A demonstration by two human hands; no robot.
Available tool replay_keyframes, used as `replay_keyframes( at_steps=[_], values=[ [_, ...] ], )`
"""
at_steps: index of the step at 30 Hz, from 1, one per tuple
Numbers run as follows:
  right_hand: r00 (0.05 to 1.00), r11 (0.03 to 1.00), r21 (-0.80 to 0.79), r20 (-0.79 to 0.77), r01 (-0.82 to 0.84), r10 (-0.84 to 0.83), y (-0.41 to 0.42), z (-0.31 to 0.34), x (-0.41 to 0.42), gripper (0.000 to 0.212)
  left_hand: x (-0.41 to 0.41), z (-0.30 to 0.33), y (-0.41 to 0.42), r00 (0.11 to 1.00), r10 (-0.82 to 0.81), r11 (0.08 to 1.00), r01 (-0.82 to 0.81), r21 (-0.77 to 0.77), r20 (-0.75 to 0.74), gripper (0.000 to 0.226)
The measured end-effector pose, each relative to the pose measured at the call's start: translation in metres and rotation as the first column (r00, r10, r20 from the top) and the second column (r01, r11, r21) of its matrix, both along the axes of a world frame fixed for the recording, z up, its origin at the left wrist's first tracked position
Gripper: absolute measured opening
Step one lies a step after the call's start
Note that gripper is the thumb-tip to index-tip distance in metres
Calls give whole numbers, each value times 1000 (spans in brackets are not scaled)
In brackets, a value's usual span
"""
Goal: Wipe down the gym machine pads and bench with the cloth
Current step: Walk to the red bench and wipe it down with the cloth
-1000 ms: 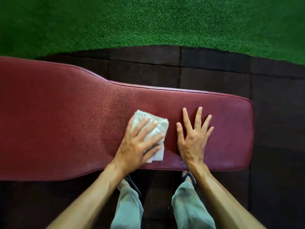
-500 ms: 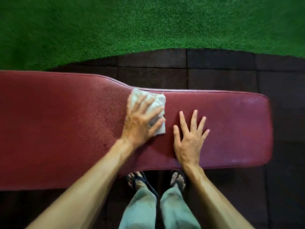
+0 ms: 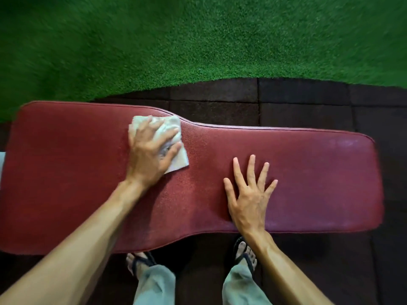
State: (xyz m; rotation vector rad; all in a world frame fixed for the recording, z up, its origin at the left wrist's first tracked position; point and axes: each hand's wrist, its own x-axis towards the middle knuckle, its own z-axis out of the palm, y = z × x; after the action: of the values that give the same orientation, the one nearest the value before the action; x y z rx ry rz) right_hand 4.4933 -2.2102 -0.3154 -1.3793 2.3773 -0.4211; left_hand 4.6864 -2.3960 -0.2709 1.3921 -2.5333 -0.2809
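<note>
A long dark red padded bench point(image 3: 308, 172) lies across the view, wide at the left and narrow at the right. My left hand point(image 3: 149, 150) presses a folded white cloth point(image 3: 178, 160) flat on the pad, near the far edge where the bench widens. Most of the cloth is hidden under my fingers. Further right, my right hand point(image 3: 248, 194) rests flat on the pad's narrow part with its fingers spread and nothing in it.
Dark rubber floor tiles point(image 3: 297, 102) surround the bench, and green artificial turf point(image 3: 198, 40) lies beyond them. My feet in sandals point(image 3: 244, 252) and grey trouser legs stand at the near edge of the bench.
My left hand has slid the cloth from the near middle of the pad to the far edge and then leftward onto the wide part. My right hand has stayed flat on the narrow part.
</note>
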Motion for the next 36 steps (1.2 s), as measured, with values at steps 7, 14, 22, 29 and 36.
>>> replay_keyframes(
  at_steps=[7, 14, 22, 29, 36],
  values=[
    [1000, 997, -72, 18, 23, -21, -28, 0, 34, 54, 35, 2, 81, 940, -339, 940, 340, 23, -38, 29],
    [998, 999, -5, -48, 42, -42, -56, 8, 82, 64, 177, 18, -1, 935, -354, 932, 350, 90, 35, 48],
    [995, 998, 13, -75, 65, -64, -62, 10, 96, 66, 68, -3, -18, 993, -105, 994, 104, -21, -55, 37],
    [997, 997, 44, -54, 62, -60, -73, 19, 127, 67, 212, 21, 52, 889, -458, 882, 455, 122, -3, 37],
    [990, 999, 42, -141, -21, 26, -102, 23, 195, 63, 221, 28, -78, 977, -198, 980, 198, 11, 75, 43]
  ],
)
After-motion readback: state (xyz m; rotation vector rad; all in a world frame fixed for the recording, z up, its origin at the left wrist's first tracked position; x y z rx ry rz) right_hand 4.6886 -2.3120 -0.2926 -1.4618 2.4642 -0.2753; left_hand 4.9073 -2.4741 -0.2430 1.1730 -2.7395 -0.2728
